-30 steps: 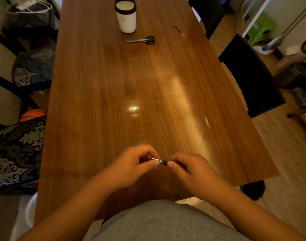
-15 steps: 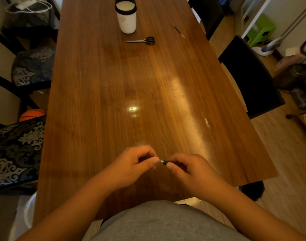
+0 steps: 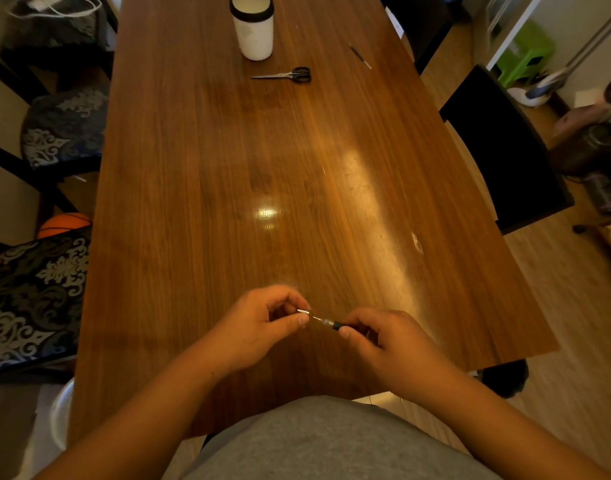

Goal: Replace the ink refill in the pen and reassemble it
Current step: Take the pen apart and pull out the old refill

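Both hands meet just above the near end of the wooden table (image 3: 262, 161). My right hand (image 3: 383, 341) grips a dark pen (image 3: 333, 324); only its front end shows past the fingers, the rest is hidden in the hand. My left hand (image 3: 262, 322) pinches a small silvery tip piece (image 3: 303, 311) between thumb and forefinger. A thin refill point (image 3: 317, 318) spans the short gap between the tip piece and the pen. A thin dark refill (image 3: 359, 56) lies far off near the table's right edge.
A white cup with a black rim (image 3: 254, 27) stands at the far end, with black-handled scissors (image 3: 286, 75) lying just in front of it. Patterned chairs (image 3: 37, 299) line the left side and a black chair (image 3: 501, 150) the right.
My hands have drawn slightly apart. The silvery tip piece in my left hand has come away from the pen front, baring the thin refill point between them.
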